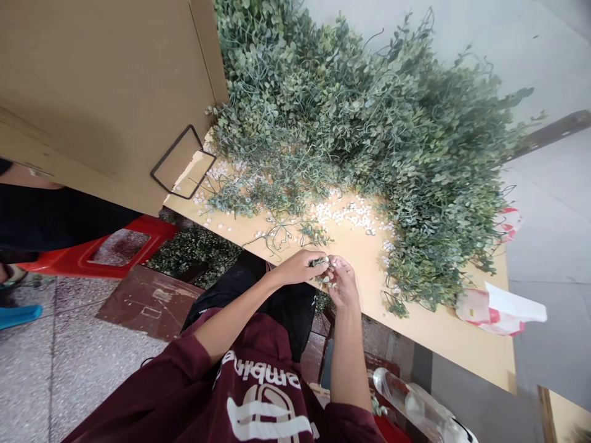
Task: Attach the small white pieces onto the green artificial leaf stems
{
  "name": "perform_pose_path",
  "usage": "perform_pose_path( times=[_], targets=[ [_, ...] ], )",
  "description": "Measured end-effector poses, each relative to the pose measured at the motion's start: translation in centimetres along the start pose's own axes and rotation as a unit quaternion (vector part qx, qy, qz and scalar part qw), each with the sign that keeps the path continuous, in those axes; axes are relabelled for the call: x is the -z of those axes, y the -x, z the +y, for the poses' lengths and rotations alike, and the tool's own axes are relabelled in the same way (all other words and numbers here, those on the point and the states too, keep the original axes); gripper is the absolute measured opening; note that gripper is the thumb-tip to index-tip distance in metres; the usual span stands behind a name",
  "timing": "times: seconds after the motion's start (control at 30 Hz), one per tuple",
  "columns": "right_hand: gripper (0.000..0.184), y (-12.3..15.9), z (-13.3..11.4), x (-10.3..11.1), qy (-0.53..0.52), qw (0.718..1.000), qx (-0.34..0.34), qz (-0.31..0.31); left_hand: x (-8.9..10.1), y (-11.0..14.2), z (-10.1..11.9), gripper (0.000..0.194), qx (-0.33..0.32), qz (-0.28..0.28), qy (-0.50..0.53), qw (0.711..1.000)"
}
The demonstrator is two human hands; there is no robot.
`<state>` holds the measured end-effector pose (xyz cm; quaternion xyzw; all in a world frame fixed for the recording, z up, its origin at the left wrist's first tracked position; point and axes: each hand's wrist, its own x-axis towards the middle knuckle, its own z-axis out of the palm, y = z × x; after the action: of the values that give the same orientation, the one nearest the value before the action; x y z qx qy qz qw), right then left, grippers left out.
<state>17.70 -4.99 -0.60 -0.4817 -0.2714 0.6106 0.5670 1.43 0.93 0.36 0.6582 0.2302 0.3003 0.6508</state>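
My left hand (300, 266) and my right hand (342, 283) meet at the near edge of a tan table (443, 332). Both are closed in a pinch on a small green artificial sprig (323, 263) with pale bits, held between the fingertips of the two hands. A big heap of artificial green foliage (369, 129) covers the table beyond my hands. Small white beads (351, 212) lie scattered on the tabletop between the heap and my hands. A few loose thin stems (281, 234) lie just beyond my left hand.
A large cardboard box (101, 92) stands at the left, with a black wire frame (182, 163) at its corner. A red stool (111, 246) and another person's dark clothing (46, 215) are on the left. A red and white plastic bag (494, 307) lies right; a clear bottle (415, 406) below.
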Motion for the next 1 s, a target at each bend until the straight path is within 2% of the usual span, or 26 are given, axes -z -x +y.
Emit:
perform_pose_path(
  times=[0.23, 1.0],
  targets=[
    [0.041, -0.01, -0.28, -0.38, 0.018, 1.0, -0.003, 0.013, -0.04, 0.03, -0.06, 0.024, 0.002, 0.003, -0.008, 1.0],
    [0.035, 0.06, -0.21, -0.34, -0.001, 1.0, -0.004, 0.014, 0.04, 0.02, -0.14, 0.024, -0.005, 0.008, -0.006, 1.0]
  ],
)
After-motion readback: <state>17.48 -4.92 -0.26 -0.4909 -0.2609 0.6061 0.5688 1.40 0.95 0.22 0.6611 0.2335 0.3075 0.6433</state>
